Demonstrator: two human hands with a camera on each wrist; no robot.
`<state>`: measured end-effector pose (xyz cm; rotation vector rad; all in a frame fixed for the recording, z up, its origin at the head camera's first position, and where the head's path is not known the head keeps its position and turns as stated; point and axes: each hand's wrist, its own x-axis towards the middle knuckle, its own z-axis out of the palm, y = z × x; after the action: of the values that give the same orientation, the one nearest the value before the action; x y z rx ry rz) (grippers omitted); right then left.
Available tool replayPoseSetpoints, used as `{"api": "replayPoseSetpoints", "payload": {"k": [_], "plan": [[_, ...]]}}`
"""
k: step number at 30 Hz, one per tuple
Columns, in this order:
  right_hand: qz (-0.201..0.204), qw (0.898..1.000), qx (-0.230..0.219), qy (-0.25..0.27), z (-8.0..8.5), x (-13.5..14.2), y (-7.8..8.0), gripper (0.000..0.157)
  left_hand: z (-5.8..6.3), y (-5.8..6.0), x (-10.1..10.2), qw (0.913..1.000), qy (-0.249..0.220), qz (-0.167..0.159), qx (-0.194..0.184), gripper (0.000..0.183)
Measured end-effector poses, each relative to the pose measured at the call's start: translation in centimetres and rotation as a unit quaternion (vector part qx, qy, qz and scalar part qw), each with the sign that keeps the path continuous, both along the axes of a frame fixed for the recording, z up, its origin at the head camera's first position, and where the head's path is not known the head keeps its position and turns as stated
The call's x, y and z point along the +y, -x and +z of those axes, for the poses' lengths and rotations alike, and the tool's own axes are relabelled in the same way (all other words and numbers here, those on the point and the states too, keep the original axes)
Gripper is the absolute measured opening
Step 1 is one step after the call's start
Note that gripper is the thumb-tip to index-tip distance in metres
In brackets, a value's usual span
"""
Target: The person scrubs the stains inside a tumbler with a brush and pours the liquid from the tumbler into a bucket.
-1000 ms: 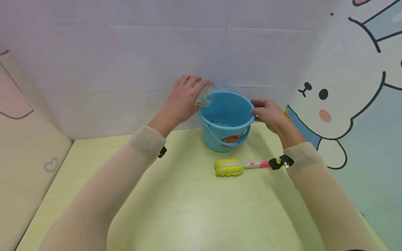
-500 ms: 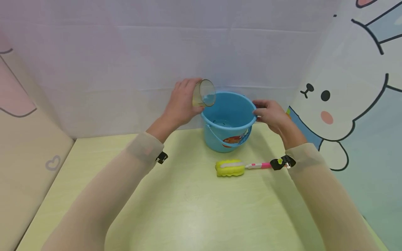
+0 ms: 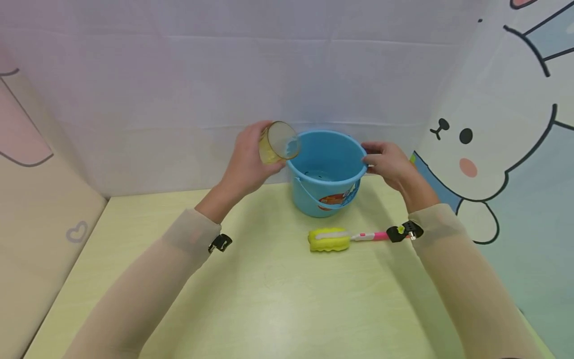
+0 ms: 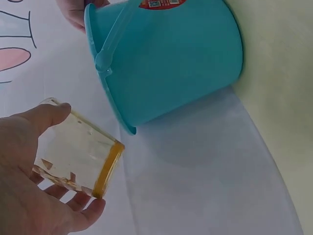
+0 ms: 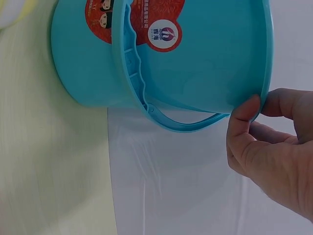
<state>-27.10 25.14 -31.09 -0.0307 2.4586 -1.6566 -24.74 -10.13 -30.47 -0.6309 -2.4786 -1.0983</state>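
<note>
A clear yellowish drinking glass (image 3: 279, 142) is tilted in my left hand (image 3: 246, 157), its mouth facing the bucket and me. Thumb and fingers wrap round its sides in the left wrist view, and the glass (image 4: 80, 149) shows a thick amber base. The light blue bucket (image 3: 324, 192) stands upright at the back of the table, handle hanging down its front. My right hand (image 3: 387, 162) pinches the bucket's right rim between thumb and fingers. In the right wrist view the bucket (image 5: 205, 63) carries a red sticker. The glass's mouth overlaps the bucket's left rim in the head view.
A sponge brush (image 3: 329, 240) with a yellow head and a pink and white handle lies in front of the bucket. The pale table (image 3: 269, 299) meets a white cloth backdrop (image 3: 179, 99) right behind the bucket. A cartoon-printed panel (image 3: 498, 149) rises on the right.
My left hand has moved the glass left and slightly down, away from over the bucket, turning its mouth more toward me. The right hand keeps its hold on the rim.
</note>
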Motion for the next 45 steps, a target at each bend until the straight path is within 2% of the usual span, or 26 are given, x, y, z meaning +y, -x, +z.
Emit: {"api": "replayPoseSetpoints", "payload": {"k": [9,27,37,45], "plan": [[0.0,1.0,-0.001,0.0,-0.1,0.1,0.3,0.061,-1.4,-1.7,-1.6,0.9992,-0.037,0.003,-0.011,0.088],[-0.008,1.0,-0.001,-0.004,-0.1,-0.1,0.4,0.059,-3.4,-6.4,-3.9,0.9899,-0.105,0.009,-0.095,0.09],[-0.006,1.0,0.0,0.001,-0.2,-0.2,0.4,0.059,-5.5,-9.9,-4.4,0.9798,-0.119,0.014,-0.16,0.094],[-0.004,1.0,0.0,0.004,-0.2,0.0,0.3,0.061,-7.4,-11.9,-4.6,0.9713,-0.136,0.016,-0.194,0.093]]}}
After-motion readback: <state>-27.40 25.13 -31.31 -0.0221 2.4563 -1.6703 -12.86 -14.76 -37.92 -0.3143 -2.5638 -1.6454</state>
